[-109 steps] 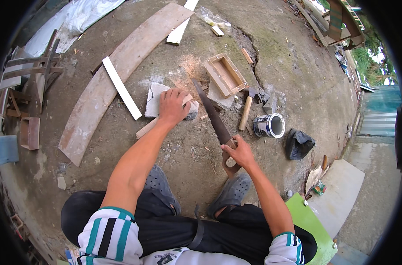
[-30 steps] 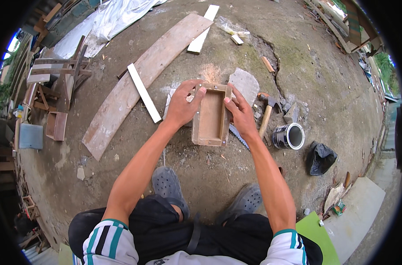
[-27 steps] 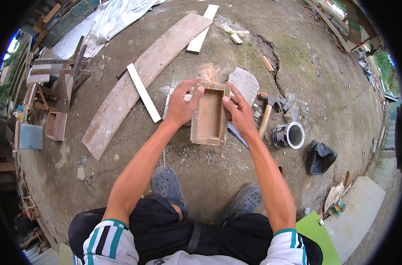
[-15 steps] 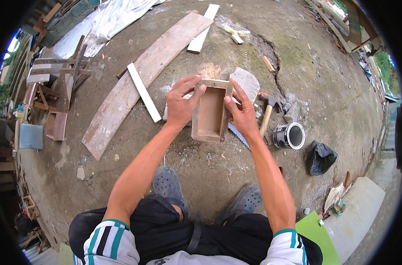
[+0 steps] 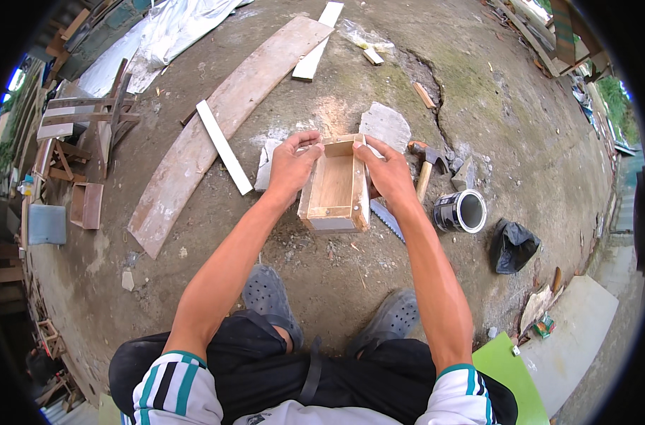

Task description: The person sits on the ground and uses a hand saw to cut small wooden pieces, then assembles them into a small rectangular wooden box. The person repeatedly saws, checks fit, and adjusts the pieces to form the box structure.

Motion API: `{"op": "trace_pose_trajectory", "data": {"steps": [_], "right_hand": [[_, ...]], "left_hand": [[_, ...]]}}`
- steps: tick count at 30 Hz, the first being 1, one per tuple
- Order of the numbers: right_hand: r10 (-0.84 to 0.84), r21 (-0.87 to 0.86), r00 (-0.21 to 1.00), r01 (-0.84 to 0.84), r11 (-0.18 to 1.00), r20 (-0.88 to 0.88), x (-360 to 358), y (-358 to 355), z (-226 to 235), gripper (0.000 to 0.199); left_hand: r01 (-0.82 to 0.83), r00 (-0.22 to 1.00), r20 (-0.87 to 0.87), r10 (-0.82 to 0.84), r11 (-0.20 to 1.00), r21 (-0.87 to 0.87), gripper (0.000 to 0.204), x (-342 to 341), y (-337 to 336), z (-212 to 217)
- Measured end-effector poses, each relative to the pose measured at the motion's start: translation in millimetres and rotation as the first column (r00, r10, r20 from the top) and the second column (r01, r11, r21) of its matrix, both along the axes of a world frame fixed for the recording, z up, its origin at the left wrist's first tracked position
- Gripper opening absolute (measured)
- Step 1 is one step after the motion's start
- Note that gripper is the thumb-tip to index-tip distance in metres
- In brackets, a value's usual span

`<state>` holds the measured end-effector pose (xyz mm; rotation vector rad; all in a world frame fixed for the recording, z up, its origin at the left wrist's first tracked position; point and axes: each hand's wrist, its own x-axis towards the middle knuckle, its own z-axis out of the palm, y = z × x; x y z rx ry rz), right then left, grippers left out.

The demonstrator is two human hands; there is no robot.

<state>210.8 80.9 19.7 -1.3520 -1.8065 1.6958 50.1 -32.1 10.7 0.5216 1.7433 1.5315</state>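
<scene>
A small open-topped wooden box (image 5: pixel 331 224) is held up in front of me between both hands, its hollow inside facing up toward me. My left hand (image 5: pixel 292 170) grips its far left corner, thumb on the rim. On the far right corner, my right hand (image 5: pixel 388 173) is closed the same way, its thumb over the top edge. Partly hidden behind the box and my right wrist lies a handsaw blade (image 5: pixel 388 221). A hammer (image 5: pixel 424 173) with a wooden handle rests on the ground just right of my right hand.
An open paint can (image 5: pixel 470 211) and a black plastic bag (image 5: pixel 514 246) stand right. Flat stone pieces (image 5: pixel 385 127) lie beyond the box. At left are a long plank (image 5: pixel 195 170), a white wood strip (image 5: pixel 225 147) and another wooden box (image 5: pixel 87 205). A crack (image 5: pixel 436 99) runs across the ground.
The box has tilted, so its near end wall now shows and light falls on its inside. Both hands have come slightly nearer with it, still gripping its far corners.
</scene>
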Motion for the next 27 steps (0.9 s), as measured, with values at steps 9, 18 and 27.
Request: {"op": "trace_pose_trajectory", "data": {"steps": [9,18,27], "right_hand": [[0.022,-0.023,0.998,-0.023,0.999,-0.055,2,1,3,0.062],[0.005,-0.083,0.882,-0.050,0.995,-0.472,14,4,-2,0.052],[0.009,-0.099,0.755,-0.097,0.990,-0.655,18,5,-3,0.049]], "left_hand": [[-0.026,1.000,0.019,0.024,0.994,0.104,0.036,2,1,2],[0.064,0.994,0.070,-0.083,0.967,0.246,0.062,8,6,23],[0.182,0.976,-0.177,-0.127,0.920,0.347,0.063,13,-2,19]]}}
